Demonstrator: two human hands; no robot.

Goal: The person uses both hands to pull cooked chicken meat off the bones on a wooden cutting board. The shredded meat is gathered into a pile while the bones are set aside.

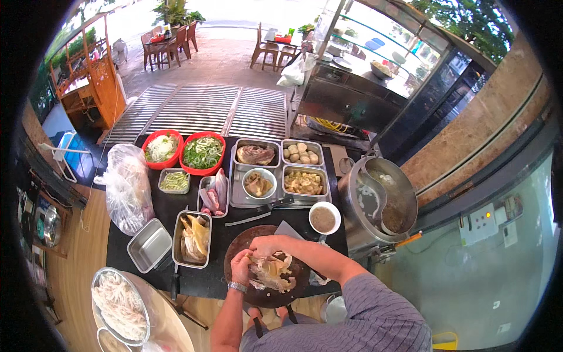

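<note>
My left hand (241, 266), with a metal watch at the wrist, and my right hand (265, 246) meet over a round brown chopping board (303, 281). Both have their fingers closed at the upper left edge of a torn piece of pale, yellowish meat or skin (272, 272), which lies on the board. What the right fingertips hold is partly hidden. A cleaver's blade (288, 230) rests at the board's upper edge. Left of the board stands a metal tray of yellow-skinned poultry pieces (193, 240). A white bowl of brownish sauce or broth (324, 218) is up and to the right.
A divided steel pot with liquid (374, 198) stands at the right. Trays of meat (256, 155) and a long knife (259, 211) lie beyond the board. Red baskets of greens (202, 152), a plastic bag (127, 189) and a noodle bowl (118, 306) are leftward.
</note>
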